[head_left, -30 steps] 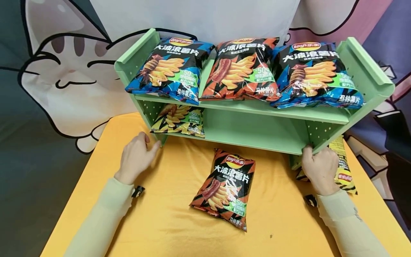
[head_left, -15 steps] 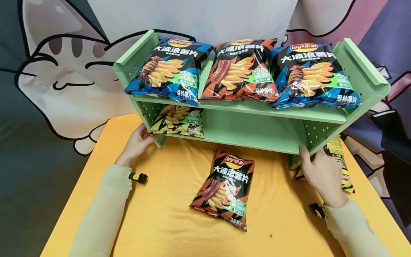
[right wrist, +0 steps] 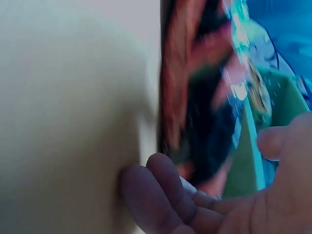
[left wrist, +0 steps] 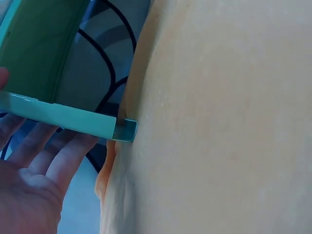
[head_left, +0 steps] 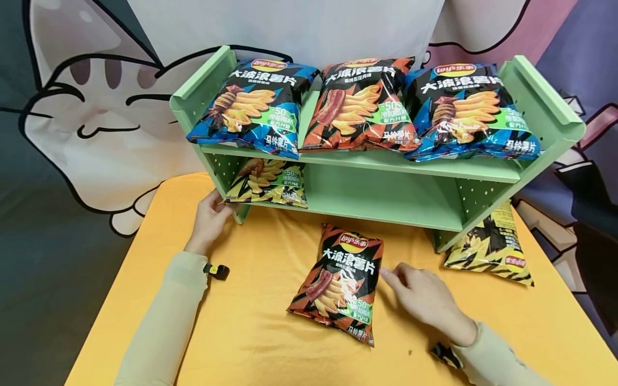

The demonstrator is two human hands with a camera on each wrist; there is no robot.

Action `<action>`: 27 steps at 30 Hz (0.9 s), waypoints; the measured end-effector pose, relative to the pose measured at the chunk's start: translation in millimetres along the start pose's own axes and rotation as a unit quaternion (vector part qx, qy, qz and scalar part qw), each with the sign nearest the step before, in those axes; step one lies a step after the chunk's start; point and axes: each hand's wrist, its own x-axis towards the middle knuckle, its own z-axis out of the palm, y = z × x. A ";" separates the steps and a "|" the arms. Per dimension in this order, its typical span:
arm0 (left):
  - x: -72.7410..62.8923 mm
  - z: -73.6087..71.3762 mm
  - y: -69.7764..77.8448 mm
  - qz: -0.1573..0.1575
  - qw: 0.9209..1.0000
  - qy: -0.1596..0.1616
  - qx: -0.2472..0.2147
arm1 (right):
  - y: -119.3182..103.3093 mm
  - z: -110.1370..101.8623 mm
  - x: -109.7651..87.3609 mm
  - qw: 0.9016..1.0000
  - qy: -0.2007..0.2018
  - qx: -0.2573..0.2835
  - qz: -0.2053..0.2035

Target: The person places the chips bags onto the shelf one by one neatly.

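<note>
A two-tier green shelf (head_left: 386, 202) stands on the yellow-covered table. My left hand (head_left: 208, 222) holds the lower left side of the shelf; in the left wrist view, the fingers (left wrist: 36, 153) lie behind the green panel and the thumb tip is in front. A red-and-black chip bag (head_left: 338, 284) lies on the table before the shelf. My right hand (head_left: 427, 297) is at the right edge of this bag, thumb side toward it, fingers loosely bent. In the right wrist view, the bag (right wrist: 207, 87) is blurred behind the fingertips; whether they touch it I cannot tell.
Blue chip bags (head_left: 253, 102) (head_left: 475, 112) flank a red one (head_left: 364, 107) on the upper tier. A yellow chip bag (head_left: 270, 182) sits at the lower left. Another yellow bag (head_left: 497, 249) lies by the shelf's right leg. A cartoon cloth (head_left: 96, 128) hangs behind.
My right hand has let go of the shelf's lower right side and moved left and down to the red bag. The left hand has moved up onto the shelf's left side.
</note>
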 end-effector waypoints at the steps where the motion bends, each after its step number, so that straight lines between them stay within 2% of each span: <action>1: 0.0 -0.2 0.8 -0.002 1.000 -0.002 0.006 | -5.4 4.4 0.9 1.000 -0.013 0.007 0.008; 4: 0.4 -1.6 5.0 -0.014 0.999 -0.015 0.028 | -19.5 13.4 4.9 0.999 -0.040 0.012 0.030; 8: 1.5 -2.8 10.9 -0.035 0.998 -0.030 0.051 | -31.5 19.8 14.4 0.998 -0.051 -0.019 0.034; 11: 0.9 -4.1 12.8 -0.044 0.997 -0.032 0.055 | -37.4 23.9 22.5 0.997 -0.049 -0.045 0.026; 15: -1.1 -4.4 14.1 -0.048 0.997 -0.029 0.055 | -43.1 26.7 29.6 0.997 -0.043 -0.053 0.019; 19: -1.9 -2.9 14.0 -0.051 0.997 -0.026 0.055 | -47.2 27.3 32.0 0.999 -0.046 -0.020 0.019; 27: -1.1 -0.3 13.1 -0.053 0.997 -0.016 0.060 | -51.1 30.3 29.3 0.995 -0.030 0.099 -0.015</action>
